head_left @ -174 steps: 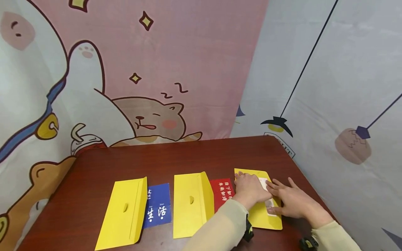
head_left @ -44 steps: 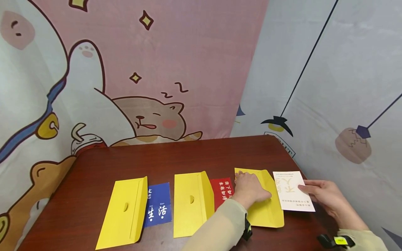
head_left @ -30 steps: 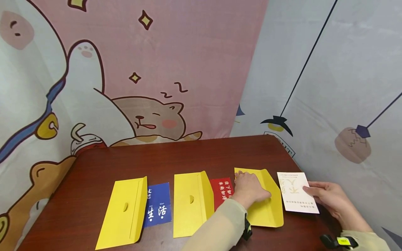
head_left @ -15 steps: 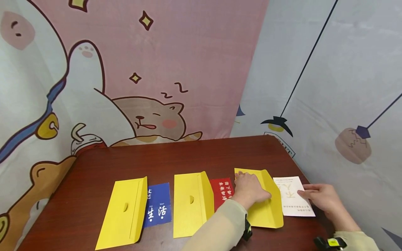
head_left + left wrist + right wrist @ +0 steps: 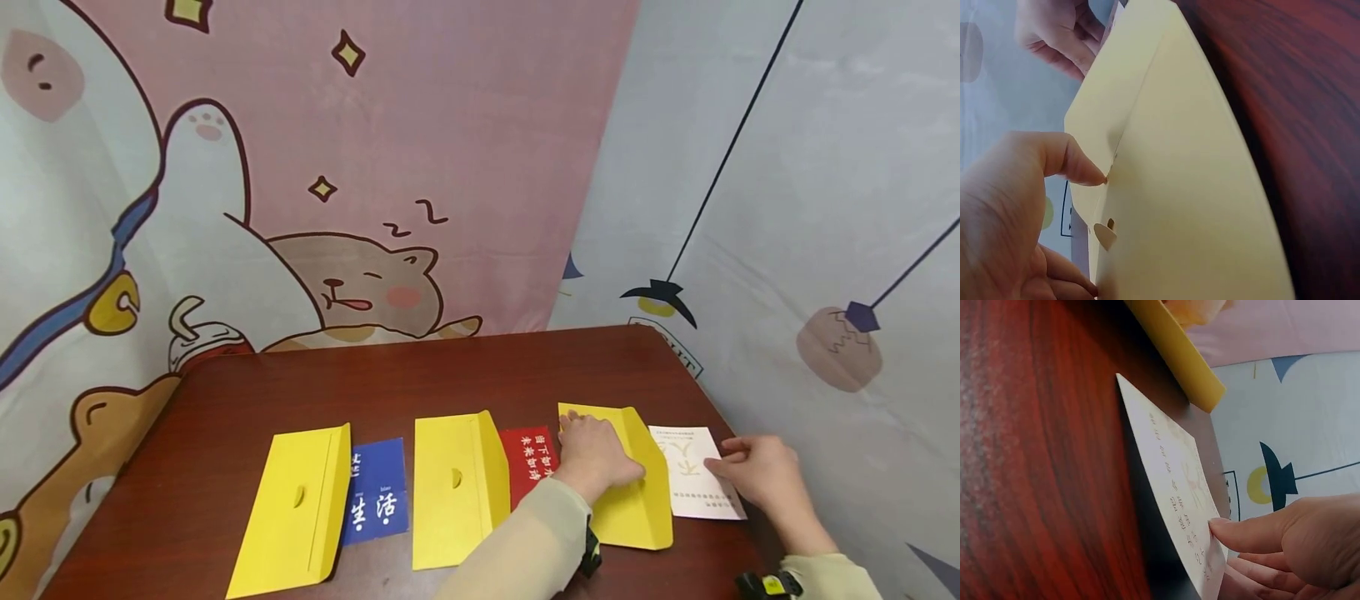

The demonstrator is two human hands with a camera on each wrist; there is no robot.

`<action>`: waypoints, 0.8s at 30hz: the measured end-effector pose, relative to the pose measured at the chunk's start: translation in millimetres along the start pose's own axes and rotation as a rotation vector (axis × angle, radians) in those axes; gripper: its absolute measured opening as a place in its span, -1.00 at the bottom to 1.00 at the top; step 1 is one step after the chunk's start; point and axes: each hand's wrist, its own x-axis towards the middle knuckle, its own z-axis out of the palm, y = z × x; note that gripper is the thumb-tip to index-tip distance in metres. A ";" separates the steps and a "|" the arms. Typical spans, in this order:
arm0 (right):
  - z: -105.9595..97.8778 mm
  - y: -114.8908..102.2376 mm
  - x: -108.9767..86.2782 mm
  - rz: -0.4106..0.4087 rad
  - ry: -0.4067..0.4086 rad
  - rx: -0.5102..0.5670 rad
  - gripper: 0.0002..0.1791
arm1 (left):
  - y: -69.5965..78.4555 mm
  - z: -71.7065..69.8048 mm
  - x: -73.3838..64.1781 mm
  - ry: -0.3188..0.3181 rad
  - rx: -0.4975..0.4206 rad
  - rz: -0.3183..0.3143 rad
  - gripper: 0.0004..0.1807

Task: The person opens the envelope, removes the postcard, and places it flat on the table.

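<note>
My left hand [image 5: 596,457] rests on the right-hand yellow envelope [image 5: 622,517], thumb extended toward the flap crease and fingers toward its left edge. In the left wrist view, the thumb tip touches the crease near a small half-moon tab [image 5: 1105,237]. To the right, my right hand [image 5: 765,475] pinches the edge of a white card [image 5: 690,496] printed with gold characters. In the right wrist view, the thumb lies on the card's face and the other fingers are partly hidden behind it. The card slants over the table, beside the envelope's raised flap [image 5: 656,483].
Two more yellow envelopes, one at the left [image 5: 292,508] and one in the middle [image 5: 450,492], lie on the dark red-brown table [image 5: 420,371]. A blue card [image 5: 378,492] and a red card [image 5: 528,467] show beside their flaps. A cartoon-printed curtain [image 5: 480,167] hangs behind.
The white card, earlier over the right envelope under both hands, is now to its right in my right hand. Lately it has shifted slightly left and lower. My left hand has stayed put.
</note>
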 end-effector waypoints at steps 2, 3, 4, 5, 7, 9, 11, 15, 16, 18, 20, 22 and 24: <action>1.3 -0.5 -0.2 -0.008 0.012 -0.019 -0.43 | 0.1 0.9 -0.5 -0.002 0.034 0.006 -0.42; 1.9 -0.8 -0.3 -0.012 0.018 -0.026 -0.43 | 0.4 1.3 -0.8 -0.005 0.053 0.008 -0.41; 2.8 -0.8 -0.4 -0.016 0.028 -0.032 -0.44 | 0.7 2.1 -0.8 -0.007 0.072 0.008 -0.40; 3.7 -0.5 -0.2 -0.018 0.034 -0.036 -0.45 | 1.1 2.2 -1.6 -0.011 0.091 0.007 -0.39; 5.2 -0.5 -0.1 -0.016 0.044 -0.041 -0.45 | 2.1 3.8 -2.0 -0.013 0.126 -0.003 -0.36; 7.2 -0.2 0.0 -0.006 0.044 -0.039 -0.44 | 3.1 4.7 -2.8 -0.016 0.141 -0.016 -0.34; 9.5 -0.5 0.0 0.012 0.043 -0.034 -0.43 | 3.8 5.1 -3.5 -0.014 0.149 -0.025 -0.33; 13.3 -1.4 -0.3 0.026 0.044 -0.020 -0.42 | 4.2 4.1 -4.3 -0.010 0.157 -0.032 -0.31; 13.7 -1.7 -0.3 0.027 0.048 -0.016 -0.43 | 4.4 3.9 -4.5 -0.011 0.151 -0.032 -0.32; 14.1 -1.8 -0.2 0.018 0.055 -0.019 -0.44 | 4.6 3.0 -5.0 -0.014 0.141 -0.035 -0.31; 14.5 -1.9 0.1 0.012 0.062 -0.018 -0.45 | 4.9 2.1 -5.5 -0.021 0.131 -0.035 -0.29; 14.8 -2.3 0.2 0.008 0.073 -0.023 -0.46 | 5.0 1.4 -5.6 -0.026 0.117 -0.037 -0.27; 15.5 -2.4 0.1 0.003 0.072 -0.024 -0.46 | 4.7 0.5 -5.4 -0.027 0.103 -0.038 -0.29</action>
